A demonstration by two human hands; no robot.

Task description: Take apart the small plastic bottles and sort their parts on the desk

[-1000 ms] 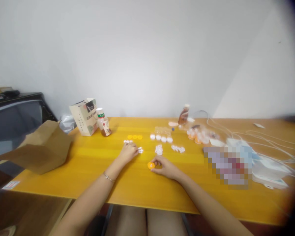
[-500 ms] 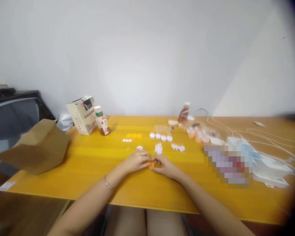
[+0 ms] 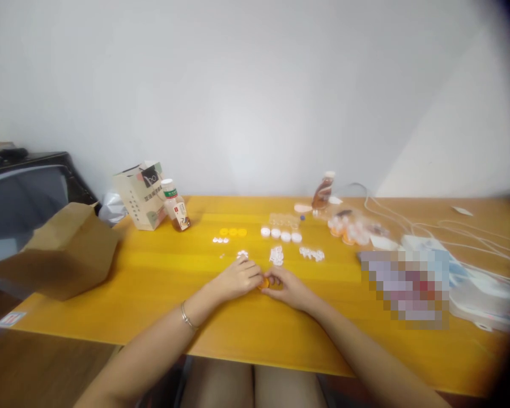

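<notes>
Between my two hands is a small orange round piece that looks like a bottle cap, partly covered by fingers. My right hand pinches it from the right, thumb in front. My left hand has its fingers bent and closed on the cap's left side. Just beyond the hands lie a small pile of white pieces, another white cluster and a third white group. Farther back are yellow caps in a row, small white discs and several white caps.
Clear containers stand behind the white caps. A labelled bottle and paper bag are back left; a brown paper bag is nearer. At right are a brown bottle, orange-and-white pieces, cables and plastic packaging.
The view has shifted slightly, so things at right appear farther right. Both hands stay together at the orange cap, with the left fingers a little farther over it.
</notes>
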